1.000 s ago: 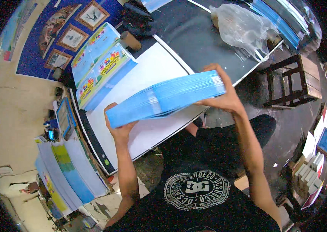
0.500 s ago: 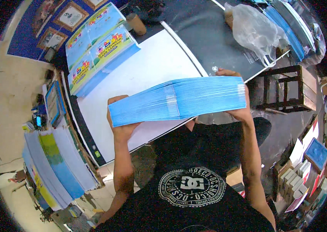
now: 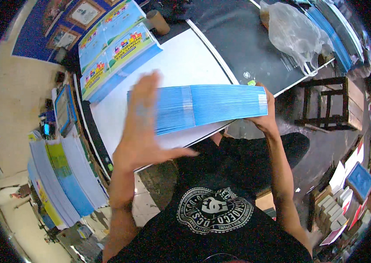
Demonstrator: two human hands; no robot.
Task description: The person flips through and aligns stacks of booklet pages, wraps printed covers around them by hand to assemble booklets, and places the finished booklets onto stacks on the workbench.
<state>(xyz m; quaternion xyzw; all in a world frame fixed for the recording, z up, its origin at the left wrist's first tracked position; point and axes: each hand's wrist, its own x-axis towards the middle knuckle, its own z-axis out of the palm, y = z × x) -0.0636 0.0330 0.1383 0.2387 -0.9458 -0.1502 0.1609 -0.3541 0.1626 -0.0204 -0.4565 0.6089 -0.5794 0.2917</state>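
A thick stack of blue-edged paper sheets (image 3: pixel 220 104) is held up over the white board (image 3: pixel 185 57), its layered edges facing me. At its right end my right hand (image 3: pixel 266 115) grips it, fingers wrapped round the edge. My left hand (image 3: pixel 139 131) is raised in front of the stack's left end, slightly blurred. Its fingers point up, the thumb is stretched to the right, and nothing is in it. Whether the left palm touches the stack I cannot tell. Beyond lies a tall pile of colourful printed sheets (image 3: pixel 115 55) on the table's far left.
A crumpled clear plastic bag (image 3: pixel 295 35) lies on the dark table at the far right, beside more blue sheets (image 3: pixel 330 35). A brown cardboard tube (image 3: pixel 157 22) stands by the printed pile. Further paper stacks (image 3: pixel 64 175) are at left, a wooden stool (image 3: pixel 330 103) at right.
My left hand has let go of the stack's left end and opened in front of it. The stack has shifted slightly left, with my right hand still on it.
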